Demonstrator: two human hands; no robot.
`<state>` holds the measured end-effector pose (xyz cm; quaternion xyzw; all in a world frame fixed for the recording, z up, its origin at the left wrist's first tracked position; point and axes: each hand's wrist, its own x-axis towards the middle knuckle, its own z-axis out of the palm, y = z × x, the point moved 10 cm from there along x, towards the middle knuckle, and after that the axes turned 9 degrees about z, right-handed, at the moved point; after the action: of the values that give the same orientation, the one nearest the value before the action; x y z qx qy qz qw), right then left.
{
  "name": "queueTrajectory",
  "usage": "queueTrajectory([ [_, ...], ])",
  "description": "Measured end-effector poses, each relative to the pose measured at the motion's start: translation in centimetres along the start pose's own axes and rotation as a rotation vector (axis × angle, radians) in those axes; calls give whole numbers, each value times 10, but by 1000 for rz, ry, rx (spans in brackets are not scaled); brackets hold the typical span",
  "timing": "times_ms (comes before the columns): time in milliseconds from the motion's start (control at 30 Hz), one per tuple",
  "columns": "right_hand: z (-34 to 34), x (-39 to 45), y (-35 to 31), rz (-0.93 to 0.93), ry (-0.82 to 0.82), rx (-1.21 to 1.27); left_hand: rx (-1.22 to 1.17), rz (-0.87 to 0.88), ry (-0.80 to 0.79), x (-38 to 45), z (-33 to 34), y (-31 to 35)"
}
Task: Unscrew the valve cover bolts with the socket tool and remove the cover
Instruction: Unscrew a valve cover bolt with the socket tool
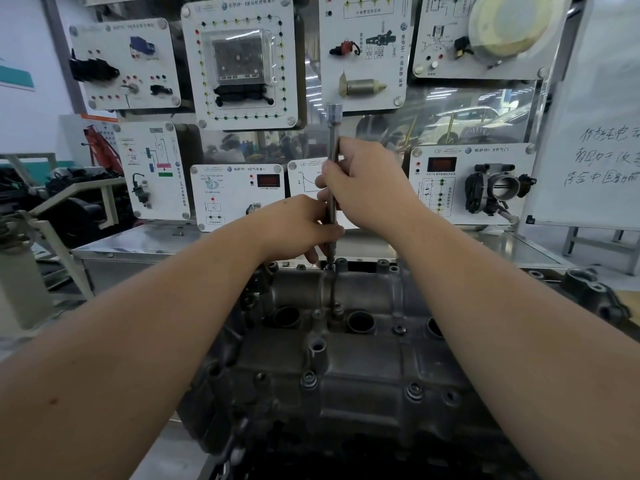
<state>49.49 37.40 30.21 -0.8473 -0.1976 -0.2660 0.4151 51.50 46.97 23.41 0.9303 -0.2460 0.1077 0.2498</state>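
Bolt removal in progress. The socket tool (333,174) stood upright, its tip seated on a bolt at the far edge of the valve cover (346,358). The left hand (298,226) gripped the lower shaft; the right hand (367,188) grasped it higher up. Several near-edge bolts (414,390) remained seated, so the cover was apparently still fastened. Next, the shaft likely needed turning while held vertical.

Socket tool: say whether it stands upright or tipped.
Upright: the socket tool rises vertically from the valve cover's far edge, gripped by the left hand and right hand.
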Motion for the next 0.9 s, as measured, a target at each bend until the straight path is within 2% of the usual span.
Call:
queueTrajectory([
  [167,-4,-4,-2,-35,56,4,21,11,-1,-1,-1,0],
  [333,2,-2,3,10,-61,124,-42,-14,11,-1,1,-1],
  [567,-3,-6,-6,-58,32,12,27,10,2,0,-1,0],
  [700,0,-2,0,-11,-38,117,-13,-1,13,0,-1,-1],
  [900,0,-3,-5,-72,19,2,-2,16,-5,0,0,1],
])
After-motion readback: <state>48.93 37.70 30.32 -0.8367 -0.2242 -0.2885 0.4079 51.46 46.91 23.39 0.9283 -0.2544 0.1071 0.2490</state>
